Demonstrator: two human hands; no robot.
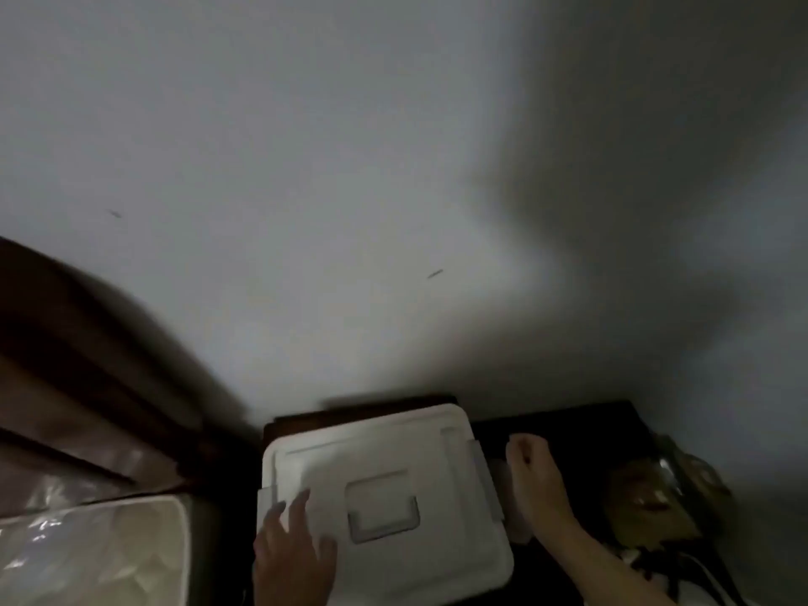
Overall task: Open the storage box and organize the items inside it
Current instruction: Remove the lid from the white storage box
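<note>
A white plastic storage box (393,452) with its lid on sits low in the blurred, dim head view, a grey recessed handle (382,505) in the lid's middle. My left hand (290,548) rests flat on the lid's near left part, fingers straight, beside the left side latch (267,503). My right hand (533,470) hangs to the right of the box with its fingers curled, close to the right side latch (483,474). Whether it touches the latch is unclear. The box's contents are hidden.
The box stands on a dark surface (568,426) against a pale wall (350,212). A dark wooden headboard (65,365) and a plastic-wrapped mattress (87,548) lie to the left. A crumpled clear plastic bag with brownish contents (656,500) sits at the right.
</note>
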